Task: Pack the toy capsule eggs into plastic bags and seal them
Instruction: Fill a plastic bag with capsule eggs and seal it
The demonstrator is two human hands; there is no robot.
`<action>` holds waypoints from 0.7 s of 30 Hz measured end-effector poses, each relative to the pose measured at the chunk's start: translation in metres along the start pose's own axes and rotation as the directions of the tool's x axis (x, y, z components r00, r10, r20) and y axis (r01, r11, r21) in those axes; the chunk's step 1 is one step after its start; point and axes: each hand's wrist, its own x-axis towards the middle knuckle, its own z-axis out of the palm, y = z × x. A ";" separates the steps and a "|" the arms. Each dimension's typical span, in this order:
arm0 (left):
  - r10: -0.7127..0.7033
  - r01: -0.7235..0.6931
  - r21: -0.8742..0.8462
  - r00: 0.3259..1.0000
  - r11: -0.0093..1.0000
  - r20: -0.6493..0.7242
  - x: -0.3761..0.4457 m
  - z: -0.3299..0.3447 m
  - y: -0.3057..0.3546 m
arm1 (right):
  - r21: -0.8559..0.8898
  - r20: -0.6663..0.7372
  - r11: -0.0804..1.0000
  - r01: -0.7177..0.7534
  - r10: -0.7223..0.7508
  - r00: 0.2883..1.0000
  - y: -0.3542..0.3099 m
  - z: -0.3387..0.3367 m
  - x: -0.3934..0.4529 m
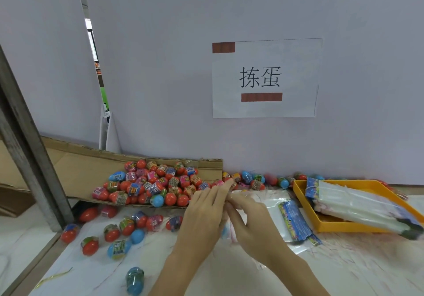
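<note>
My left hand (202, 215) and my right hand (250, 222) meet at the table's middle and pinch the top of a clear plastic bag (231, 200) between their fingertips. The bag hangs behind the hands, and blurred blue and pink shapes show in it. A heap of red, blue and pink capsule eggs (156, 184) lies on a cardboard sheet (75, 169) to the left. More loose eggs (128, 227) are scattered on the white table in front of it. A stack of empty bags with blue headers (296, 220) lies just right of my hands.
A yellow tray (305, 206) at the right holds a bundle of clear bags (358, 204). Several eggs (259, 178) line the foot of the white wall. A paper sign (263, 77) hangs on that wall. A grey metal post (29, 158) stands at the left.
</note>
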 end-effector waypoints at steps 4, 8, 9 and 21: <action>0.012 -0.017 -0.071 0.997 0.997 -0.070 0.000 -0.004 -0.011 | 0.104 0.013 0.994 -0.043 0.042 0.999 -0.001 -0.004 0.002; -0.059 0.058 -0.111 0.998 0.992 -0.003 -0.002 -0.006 -0.016 | 0.246 -0.038 0.969 -0.013 0.023 0.999 -0.003 -0.017 0.007; -0.112 0.113 -0.135 0.994 0.984 0.014 -0.002 -0.008 -0.016 | 0.316 -0.088 0.948 -0.028 0.059 0.994 -0.003 -0.022 0.009; -0.471 0.483 -0.311 0.874 0.818 0.118 0.003 -0.016 -0.018 | -0.400 0.076 0.895 -0.199 0.249 0.966 0.066 -0.015 0.028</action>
